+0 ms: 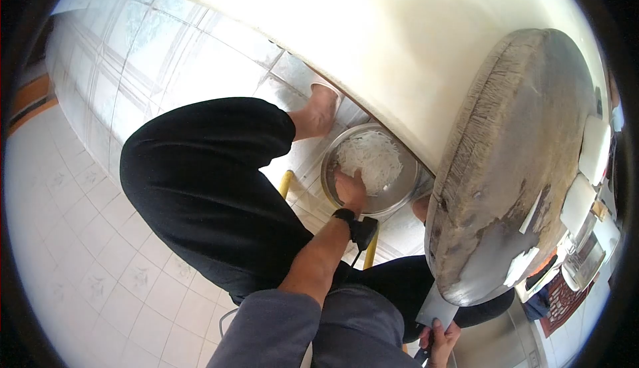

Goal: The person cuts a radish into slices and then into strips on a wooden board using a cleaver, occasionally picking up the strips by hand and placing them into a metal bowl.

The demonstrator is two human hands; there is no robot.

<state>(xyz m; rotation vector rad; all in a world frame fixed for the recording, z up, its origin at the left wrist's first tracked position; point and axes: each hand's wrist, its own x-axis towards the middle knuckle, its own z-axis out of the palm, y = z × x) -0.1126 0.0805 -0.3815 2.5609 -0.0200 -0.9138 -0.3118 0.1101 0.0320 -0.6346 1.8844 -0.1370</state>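
Note:
My left hand [351, 190], with a black band on its wrist, reaches down into a round metal basin [401, 198] near the floor. Its thumb and fingers look apart, touching a heap of thin white shreds [374, 158]; some fingertips are hidden. My right hand [442, 343] is closed around the dark handle of a cleaver [436, 307], whose wide blade lies against the lower edge of a thick round wooden chopping block [512, 148]. Two white scraps, a thin sliver [531, 213] and a wider piece [521, 266], rest on the block's damp surface.
The block stands on a pale tabletop [373, 22] whose edge runs beside the basin. White slabs [578, 205] and a dark red plastic basket [564, 309] sit beyond the block. Yellow stool legs [285, 184] show under my knees [200, 155]. Tiles [120, 261] cover the floor.

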